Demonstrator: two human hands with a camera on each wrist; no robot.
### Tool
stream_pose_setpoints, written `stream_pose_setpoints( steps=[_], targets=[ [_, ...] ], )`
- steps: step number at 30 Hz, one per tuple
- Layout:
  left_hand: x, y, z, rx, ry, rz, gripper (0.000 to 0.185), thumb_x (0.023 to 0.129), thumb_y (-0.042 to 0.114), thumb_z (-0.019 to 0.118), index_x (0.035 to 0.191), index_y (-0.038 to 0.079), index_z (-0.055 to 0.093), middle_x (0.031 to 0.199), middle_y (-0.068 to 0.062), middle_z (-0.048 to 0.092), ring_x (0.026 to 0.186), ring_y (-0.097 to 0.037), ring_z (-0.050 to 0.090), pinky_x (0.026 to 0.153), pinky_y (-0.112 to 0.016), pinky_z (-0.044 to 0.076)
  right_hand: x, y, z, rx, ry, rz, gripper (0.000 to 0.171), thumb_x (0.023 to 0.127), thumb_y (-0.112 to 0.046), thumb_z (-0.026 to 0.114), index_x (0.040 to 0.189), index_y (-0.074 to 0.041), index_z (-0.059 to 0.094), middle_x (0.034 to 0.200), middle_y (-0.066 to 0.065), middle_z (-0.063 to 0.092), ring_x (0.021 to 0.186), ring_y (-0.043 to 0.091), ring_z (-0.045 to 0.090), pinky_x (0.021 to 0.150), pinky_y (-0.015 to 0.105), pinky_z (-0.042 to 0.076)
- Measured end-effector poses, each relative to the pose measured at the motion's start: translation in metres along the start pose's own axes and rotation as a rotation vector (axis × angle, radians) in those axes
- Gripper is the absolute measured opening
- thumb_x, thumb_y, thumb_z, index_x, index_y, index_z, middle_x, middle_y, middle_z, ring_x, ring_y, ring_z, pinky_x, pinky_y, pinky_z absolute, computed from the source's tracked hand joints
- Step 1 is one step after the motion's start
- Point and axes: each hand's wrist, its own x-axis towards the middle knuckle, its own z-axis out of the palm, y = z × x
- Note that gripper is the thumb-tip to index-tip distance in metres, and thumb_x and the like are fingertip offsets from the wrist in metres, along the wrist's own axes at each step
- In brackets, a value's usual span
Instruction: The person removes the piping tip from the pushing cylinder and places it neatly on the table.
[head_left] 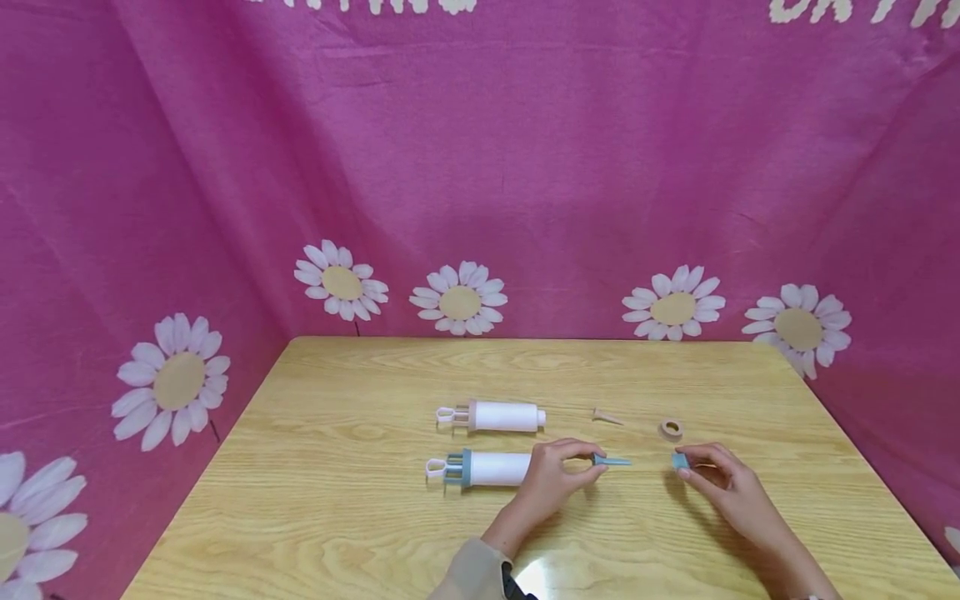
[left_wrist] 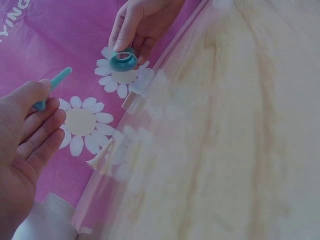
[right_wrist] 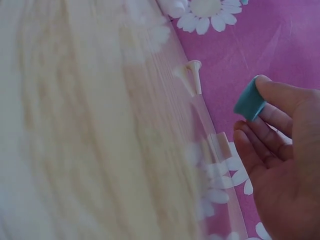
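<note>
My left hand [head_left: 551,477] pinches a teal nozzle [head_left: 615,461] by its wide end between thumb and finger, the thin tip pointing right. In the left wrist view the same nozzle [left_wrist: 61,78] tilts upward. To its right, my right hand [head_left: 731,492] holds a teal ring collar [head_left: 679,461] between thumb and fingers; its round opening shows in the left wrist view. The collar [right_wrist: 250,99] is seen side-on in the right wrist view. A white tube with a teal end [head_left: 498,469] lies partly hidden behind my left hand.
Behind lies a second white tube with a beige end [head_left: 506,417] and pull handle. A beige nozzle [head_left: 607,417] and a beige ring [head_left: 671,429] lie to its right on the wooden table [head_left: 337,533]. A pink flowered cloth [head_left: 525,167] hangs beyond the table's back edge.
</note>
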Motion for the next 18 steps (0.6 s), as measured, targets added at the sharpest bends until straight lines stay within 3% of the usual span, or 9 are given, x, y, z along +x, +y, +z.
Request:
stream_pose_setpoints(
  steps=[6,18],
  targets=[
    [-0.001,0.0,0.0,-0.003,-0.006,0.008,0.016,0.086,0.017,0.076,0.1,0.01,0.076,0.098,-0.004,0.077,0.095,-0.008,0.071,0.089,-0.016,0.052,0.003,0.007,-0.005,-0.097,-0.035,0.033,0.027,0.088,-0.01,0.072,0.113,-0.002,0.067,0.102,-0.017,0.06,0.09,-0.014,0.053,0.074,0.006,0.049],
    [0.0,0.008,0.0,0.009,-0.028,0.029,0.017,0.085,0.016,0.076,0.1,0.009,0.076,0.099,-0.006,0.077,0.095,-0.01,0.071,0.089,-0.013,0.051,0.005,0.021,-0.013,-0.19,-0.075,0.023,0.023,0.081,-0.009,0.078,0.103,-0.006,0.071,0.089,-0.01,0.061,0.075,-0.008,0.048,0.061,0.013,0.044]
  ],
)
